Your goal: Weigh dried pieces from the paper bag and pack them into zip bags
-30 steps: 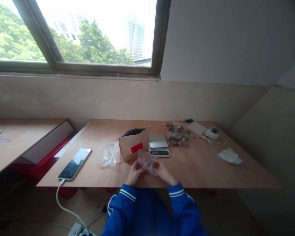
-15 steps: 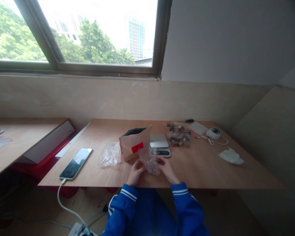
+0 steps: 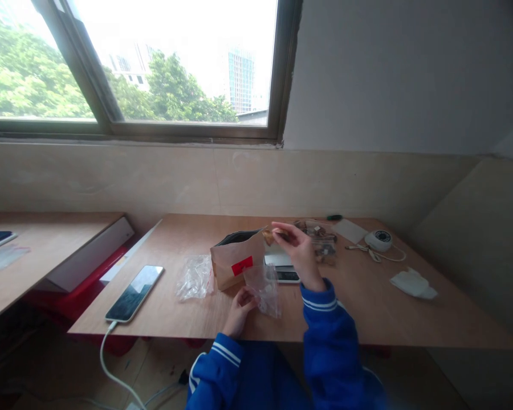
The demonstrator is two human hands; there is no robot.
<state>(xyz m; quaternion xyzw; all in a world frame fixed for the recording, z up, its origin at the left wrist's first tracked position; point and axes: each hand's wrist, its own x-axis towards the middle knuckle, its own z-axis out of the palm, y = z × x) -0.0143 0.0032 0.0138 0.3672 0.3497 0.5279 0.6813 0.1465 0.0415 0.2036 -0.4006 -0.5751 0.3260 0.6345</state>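
My left hand (image 3: pixel 240 312) pinches the edge of a clear plastic bag (image 3: pixel 267 293) close to the table's front edge. Up at the right corner of an open kraft paper pouch (image 3: pixel 239 259) with a red label, my right hand (image 3: pixel 298 247) grips a small brown piece (image 3: pixel 268 234) between its fingertips. What kind of piece it is, I cannot make out. The pouch stands upright with its dark mouth open. Behind my right wrist, a small digital scale (image 3: pixel 288 276) is partly covered.
Crumpled clear plastic (image 3: pixel 194 277) lies left of the pouch, and a phone (image 3: pixel 134 294) on a white cable sits farther left. Bags of brown pieces (image 3: pixel 325 246), a white paper (image 3: pixel 349 230), a white round device (image 3: pixel 378 240) and a white crumpled tissue (image 3: pixel 413 283) are to the right.
My right hand has left the clear bag and risen toward the pouch's top with a brown piece. My left hand still holds the bag. The view has tilted slightly upward.
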